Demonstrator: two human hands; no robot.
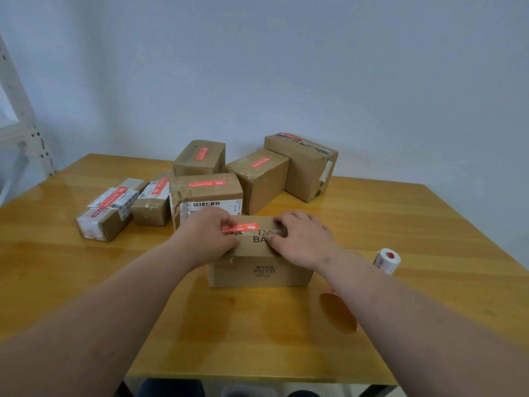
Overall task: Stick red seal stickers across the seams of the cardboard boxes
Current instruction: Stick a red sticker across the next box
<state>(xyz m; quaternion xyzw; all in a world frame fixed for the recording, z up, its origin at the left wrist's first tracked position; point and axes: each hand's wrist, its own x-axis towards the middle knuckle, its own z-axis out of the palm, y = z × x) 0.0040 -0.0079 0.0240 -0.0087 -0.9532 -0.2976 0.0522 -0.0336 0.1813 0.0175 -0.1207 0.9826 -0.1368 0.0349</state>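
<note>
A brown cardboard box (pixel 259 272) printed "INS BAHA" stands in front of me on the wooden table (pixel 86 282). A red seal sticker (pixel 243 227) lies across its top. My left hand (pixel 209 234) presses on the sticker's left end, fingers flat on the box top. My right hand (pixel 300 239) rests on the right part of the box top, fingers curled against the cardboard. Several other boxes behind bear red stickers, among them the barcode box (pixel 206 196) directly behind.
A white roll of stickers (pixel 386 260) lies to the right of the box. A strip of backing paper (pixel 339 310) lies near my right forearm. Two flat parcels (pixel 111 210) sit at the left. A metal shelf frame (pixel 23 116) stands at far left.
</note>
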